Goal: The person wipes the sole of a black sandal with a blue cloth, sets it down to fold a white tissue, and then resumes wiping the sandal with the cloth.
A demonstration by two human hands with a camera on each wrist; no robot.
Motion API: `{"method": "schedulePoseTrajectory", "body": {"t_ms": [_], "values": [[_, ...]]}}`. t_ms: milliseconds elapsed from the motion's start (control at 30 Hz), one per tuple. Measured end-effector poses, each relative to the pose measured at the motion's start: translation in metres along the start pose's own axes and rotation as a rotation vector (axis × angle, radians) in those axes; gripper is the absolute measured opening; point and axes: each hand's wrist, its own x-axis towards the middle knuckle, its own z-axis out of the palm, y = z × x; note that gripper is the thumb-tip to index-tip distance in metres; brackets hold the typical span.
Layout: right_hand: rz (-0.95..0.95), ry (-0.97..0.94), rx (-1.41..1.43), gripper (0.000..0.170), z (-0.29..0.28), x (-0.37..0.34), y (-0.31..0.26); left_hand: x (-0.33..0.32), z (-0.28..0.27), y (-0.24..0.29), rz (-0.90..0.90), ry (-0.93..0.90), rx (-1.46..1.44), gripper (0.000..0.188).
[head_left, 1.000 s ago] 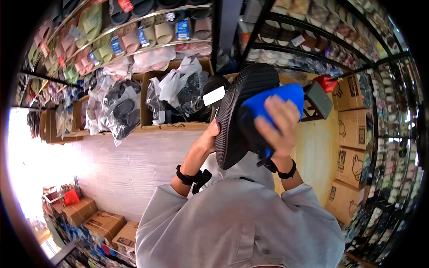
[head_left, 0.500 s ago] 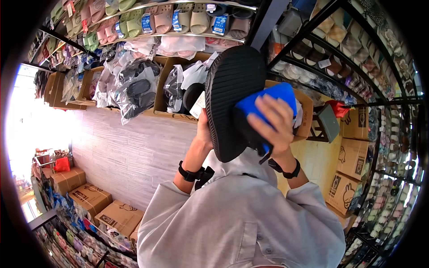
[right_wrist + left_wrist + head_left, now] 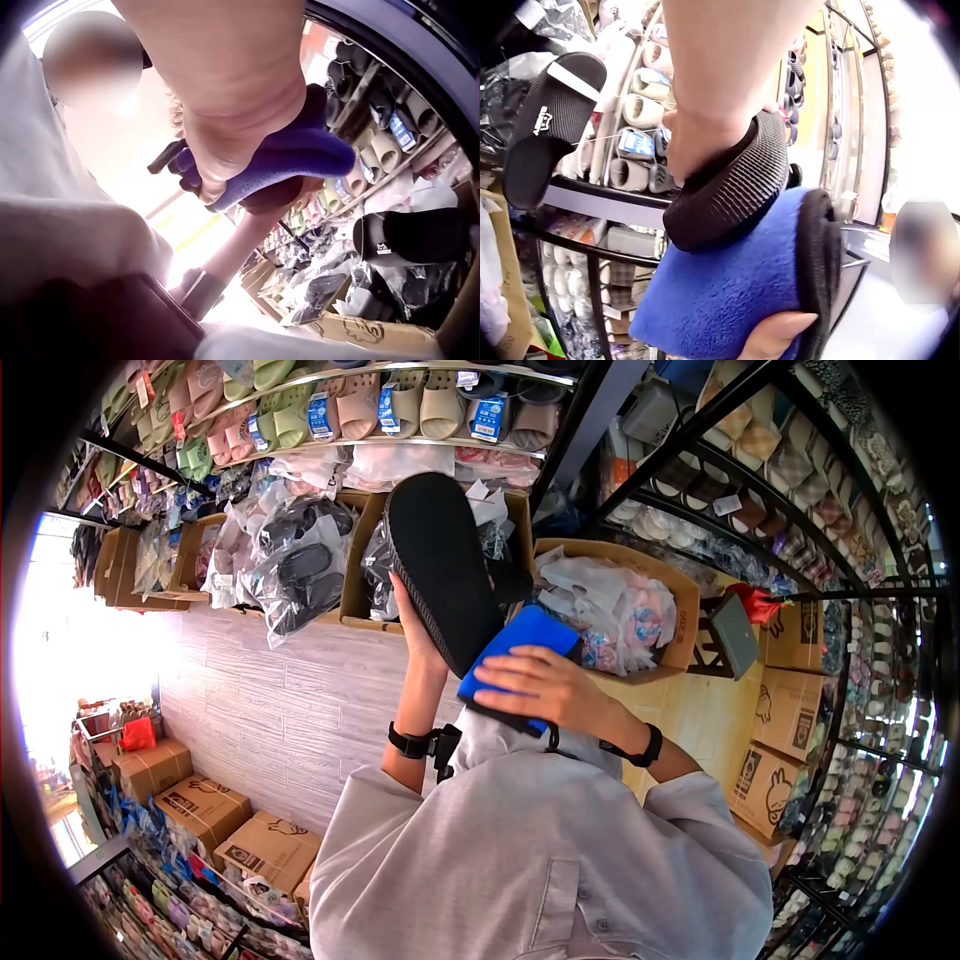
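Note:
In the head view a black slipper (image 3: 435, 560) is held up by my left hand (image 3: 422, 635), which grips its left edge with the thumb side showing. My right hand (image 3: 550, 690) holds a folded blue and black cloth (image 3: 525, 635) against the slipper's lower end. The left wrist view shows the ribbed side of the slipper (image 3: 735, 187) touching the blue cloth (image 3: 720, 285), with a right fingertip on the cloth. A second black slipper (image 3: 555, 120) with a white tag hangs beside it. In the right wrist view my right hand (image 3: 232, 142) grips the cloth (image 3: 300, 157).
Cardboard boxes with bagged slippers (image 3: 300, 565) and a carton of bagged pink and blue items (image 3: 685, 610) stand ahead. Shelves of slippers (image 3: 400, 410) rise behind them. A grey stool (image 3: 735, 635) is at the right; more cartons (image 3: 205, 805) line the lower left.
The slipper has moved left and turned, its flat face now toward the head camera instead of the ribbed sole. The right hand and cloth have moved left and down to its lower end.

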Motion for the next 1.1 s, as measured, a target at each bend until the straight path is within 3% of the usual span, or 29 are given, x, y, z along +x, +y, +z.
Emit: {"method": "schedulePoseTrajectory", "body": {"t_ms": [33,167,367,467,600,667,700,800,833,900,933,967,1033,1100], "values": [[0.084,0.028,0.064,0.042,0.006,-0.007,0.009,0.003,-0.013,0.001,-0.038,-0.04,-0.026,0.082],[0.387,-0.012,0.134,0.05,0.04,-0.033,0.044,0.014,-0.053,-0.003,-0.052,0.205,0.108,0.08],[0.501,-0.091,0.112,0.053,0.077,-0.052,0.074,0.042,-0.148,-0.03,-0.21,0.228,-0.013,0.083],[0.54,-0.157,0.126,0.062,0.098,-0.06,0.084,0.041,-0.148,-0.033,-0.188,0.24,-0.032,0.084],[0.62,-0.149,0.21,0.061,0.121,-0.061,0.096,0.036,-0.148,-0.029,-0.212,0.202,0.019,0.081],[0.82,-0.103,0.33,0.062,0.151,-0.074,0.114,0.034,-0.149,-0.027,-0.225,0.195,0.101,0.08],[0.822,-0.107,0.33,0.062,0.151,-0.069,0.116,0.032,-0.15,-0.027,-0.219,0.216,0.165,0.078],[0.603,-0.119,-0.162,0.069,0.165,-0.056,0.133,0.023,-0.163,-0.021,-0.209,0.283,0.229,0.073],[0.603,-0.119,-0.161,0.069,0.173,-0.055,0.139,0.02,-0.163,-0.019,-0.204,0.327,0.23,0.071],[0.339,-0.278,-0.387,0.062,0.19,-0.057,0.149,0.013,-0.164,-0.015,-0.179,0.365,0.233,0.07],[0.366,-0.39,-0.235,0.062,0.202,-0.062,0.152,0.01,-0.168,-0.012,-0.173,0.387,0.254,0.069],[0.364,-0.391,-0.232,0.062,0.211,-0.071,0.153,0.007,-0.171,-0.01,-0.166,0.41,0.275,0.068],[0.328,-0.591,-0.249,0.064,0.217,-0.078,0.153,0.005,-0.186,-0.01,-0.155,0.36,0.259,0.072],[0.323,-0.547,-0.226,0.068,0.223,-0.081,0.153,0.001,-0.199,-0.015,0.026,0.408,0.475,0.083]]}}
